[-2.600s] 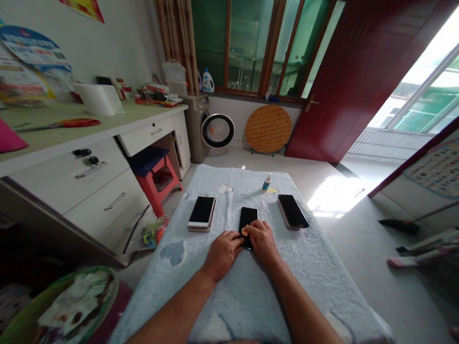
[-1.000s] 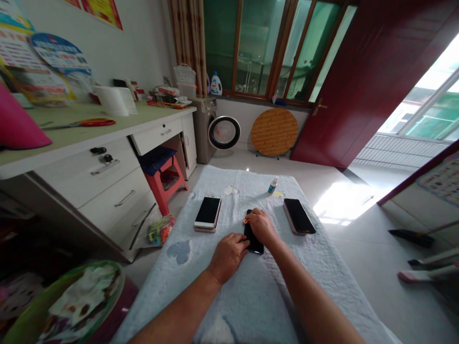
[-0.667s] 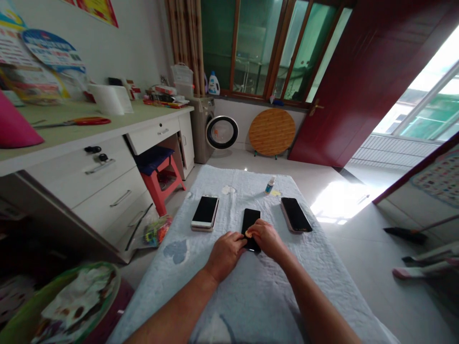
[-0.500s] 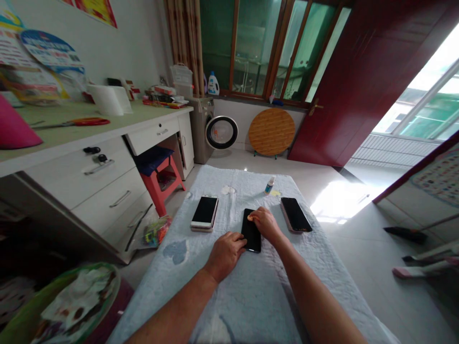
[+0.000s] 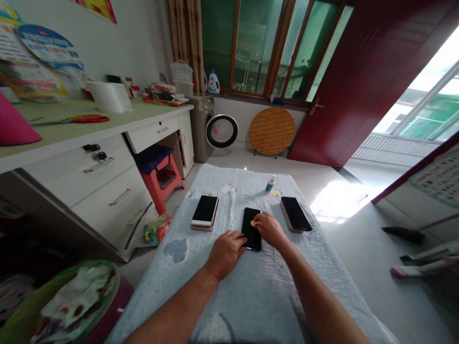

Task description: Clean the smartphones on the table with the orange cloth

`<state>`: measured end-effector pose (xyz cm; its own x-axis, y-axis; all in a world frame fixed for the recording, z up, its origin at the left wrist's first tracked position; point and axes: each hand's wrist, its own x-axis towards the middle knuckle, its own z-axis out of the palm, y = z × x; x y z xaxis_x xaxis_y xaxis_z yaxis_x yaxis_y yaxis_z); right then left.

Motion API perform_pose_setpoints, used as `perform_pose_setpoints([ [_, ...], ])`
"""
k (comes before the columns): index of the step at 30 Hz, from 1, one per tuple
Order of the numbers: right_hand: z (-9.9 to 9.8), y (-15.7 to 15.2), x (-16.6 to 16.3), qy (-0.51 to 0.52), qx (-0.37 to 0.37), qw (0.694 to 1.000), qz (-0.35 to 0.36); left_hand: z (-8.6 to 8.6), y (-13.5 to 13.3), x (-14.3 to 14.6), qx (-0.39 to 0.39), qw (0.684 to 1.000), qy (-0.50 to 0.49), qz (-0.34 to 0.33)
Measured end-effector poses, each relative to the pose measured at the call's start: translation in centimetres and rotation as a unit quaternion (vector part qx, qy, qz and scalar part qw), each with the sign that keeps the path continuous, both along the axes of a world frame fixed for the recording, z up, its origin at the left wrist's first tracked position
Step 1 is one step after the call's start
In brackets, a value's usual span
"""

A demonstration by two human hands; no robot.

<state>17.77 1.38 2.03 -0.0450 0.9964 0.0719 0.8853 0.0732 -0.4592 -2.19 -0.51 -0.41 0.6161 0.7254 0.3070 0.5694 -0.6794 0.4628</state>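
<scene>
A black phone (image 5: 250, 224) lies screen-up in the middle of a pale blue towel (image 5: 251, 286). My left hand (image 5: 225, 253) is curled, with its fingertips pressed on the phone's near left edge. My right hand (image 5: 269, 229) pinches a small yellowish pad (image 5: 253, 223) against the phone's screen near its right side. A white-framed phone (image 5: 204, 210) lies to the left and a dark phone (image 5: 295, 214) to the right, both untouched.
A small spray bottle (image 5: 268, 185) and a white wad (image 5: 226, 189) sit at the towel's far end. A white desk with drawers (image 5: 89, 181) and a red stool (image 5: 158, 169) stand on the left. A green bin (image 5: 60, 306) is near left; a broom (image 5: 409, 229) lies right.
My right hand has slid the pad up and down the black phone's screen, and now rests at mid-screen on the right. My left hand stayed at the phone's near corner.
</scene>
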Motion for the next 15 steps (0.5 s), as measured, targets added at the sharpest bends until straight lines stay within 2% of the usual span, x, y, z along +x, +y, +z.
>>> perform_pose_setpoints([
  [5,1.2,-3.7,-0.4,0.055,-0.048,0.994,0.080,-0.1,0.1,-0.1,-0.001,1.000,-0.011,-0.003],
  [10,1.2,-5.2,0.3,0.118,-0.095,0.978,0.142,-0.7,0.2,0.0,0.011,1.000,-0.013,-0.007],
  [13,1.0,-5.4,1.0,0.163,-0.107,0.969,0.153,-0.8,0.2,0.0,0.007,1.000,-0.022,-0.008],
  [15,0.8,-5.4,1.4,0.185,-0.103,0.968,0.132,-0.6,0.2,0.0,-0.002,0.999,-0.034,-0.008],
])
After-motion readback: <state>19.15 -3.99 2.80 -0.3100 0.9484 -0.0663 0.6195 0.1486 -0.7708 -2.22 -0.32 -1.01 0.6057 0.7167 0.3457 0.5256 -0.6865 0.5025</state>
